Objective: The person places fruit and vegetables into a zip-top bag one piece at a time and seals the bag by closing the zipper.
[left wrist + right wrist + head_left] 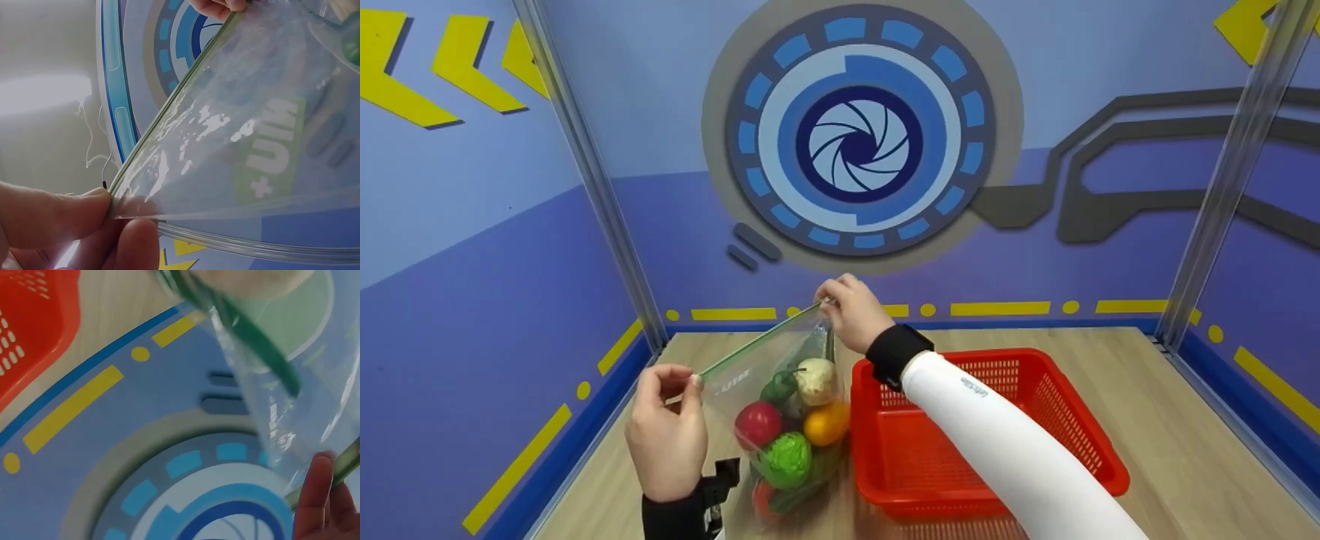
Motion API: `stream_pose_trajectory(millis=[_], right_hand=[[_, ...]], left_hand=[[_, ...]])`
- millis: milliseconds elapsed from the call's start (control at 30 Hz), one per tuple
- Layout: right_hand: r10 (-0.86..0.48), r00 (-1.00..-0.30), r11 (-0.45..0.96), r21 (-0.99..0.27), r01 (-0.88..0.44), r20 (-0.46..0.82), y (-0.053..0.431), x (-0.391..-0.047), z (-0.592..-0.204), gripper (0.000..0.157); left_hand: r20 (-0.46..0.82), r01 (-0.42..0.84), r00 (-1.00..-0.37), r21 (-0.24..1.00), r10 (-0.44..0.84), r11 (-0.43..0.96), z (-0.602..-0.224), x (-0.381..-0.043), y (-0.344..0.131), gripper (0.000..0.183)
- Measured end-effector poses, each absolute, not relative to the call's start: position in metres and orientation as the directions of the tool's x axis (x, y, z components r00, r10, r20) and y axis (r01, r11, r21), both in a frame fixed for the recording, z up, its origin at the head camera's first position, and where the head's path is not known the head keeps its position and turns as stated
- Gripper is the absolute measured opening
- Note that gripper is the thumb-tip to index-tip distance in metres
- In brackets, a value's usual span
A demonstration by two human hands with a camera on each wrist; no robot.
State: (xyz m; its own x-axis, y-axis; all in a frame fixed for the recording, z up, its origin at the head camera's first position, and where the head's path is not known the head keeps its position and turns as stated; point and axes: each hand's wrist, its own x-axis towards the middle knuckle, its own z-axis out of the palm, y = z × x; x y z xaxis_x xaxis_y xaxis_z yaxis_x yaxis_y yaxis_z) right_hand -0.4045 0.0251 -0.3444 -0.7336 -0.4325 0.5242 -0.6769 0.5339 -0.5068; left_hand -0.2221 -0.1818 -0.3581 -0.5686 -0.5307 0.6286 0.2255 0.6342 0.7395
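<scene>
A clear zip bag [720, 401] with a green zip edge hangs slanted between both hands, its right corner higher. My left hand [669, 431] pinches the lower left corner between thumb and fingers. At the upper right corner, my right hand [855, 311] pinches the zip edge. Inside the bag lie several play fruits and vegetables: a red round fruit [758, 425], a green leafy head [786, 460], an orange fruit [826, 424], a whitish round piece [817, 381] and a dark green pepper [779, 387]. In the right wrist view a long green piece [253, 334] shows through the plastic.
A red plastic basket [877, 457] with slotted walls stands right of the bag on the wooden table [1200, 465], beneath my right forearm. Printed blue-purple panels [675, 232] enclose the table at the back and sides, with metal posts [600, 187] at the corners.
</scene>
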Motion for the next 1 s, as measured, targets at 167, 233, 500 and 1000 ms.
stream_pose_trajectory(millis=[167, 233, 500, 1000], right_hand=[[-0.319, -0.798, 0.576, -0.564, -0.591, 0.511, 0.037, -0.416, -0.348, 0.011], [-0.297, -0.809, 0.604, -0.557, -0.57, 0.506, 0.04, -0.417, -0.349, 0.013], [-0.236, -0.701, 0.547, -0.504, -0.668, 0.673, 0.035, -0.401, -0.361, 0.022], [-0.694, -0.69, 0.509, -0.538, -0.672, 0.206, 0.01, -0.305, -0.424, 0.076]], left_hand=[[0.623, 0.214, -0.572, 0.741, -0.533, 0.637, -0.358, -0.222, -0.182, 0.012], [0.625, 0.213, -0.57, 0.74, -0.534, 0.638, -0.358, -0.222, -0.182, 0.012], [0.629, 0.193, -0.552, 0.735, -0.547, 0.651, -0.36, -0.223, -0.181, 0.01], [0.735, 0.341, -0.556, 0.627, -0.388, 0.7, -0.361, -0.213, -0.151, 0.02]])
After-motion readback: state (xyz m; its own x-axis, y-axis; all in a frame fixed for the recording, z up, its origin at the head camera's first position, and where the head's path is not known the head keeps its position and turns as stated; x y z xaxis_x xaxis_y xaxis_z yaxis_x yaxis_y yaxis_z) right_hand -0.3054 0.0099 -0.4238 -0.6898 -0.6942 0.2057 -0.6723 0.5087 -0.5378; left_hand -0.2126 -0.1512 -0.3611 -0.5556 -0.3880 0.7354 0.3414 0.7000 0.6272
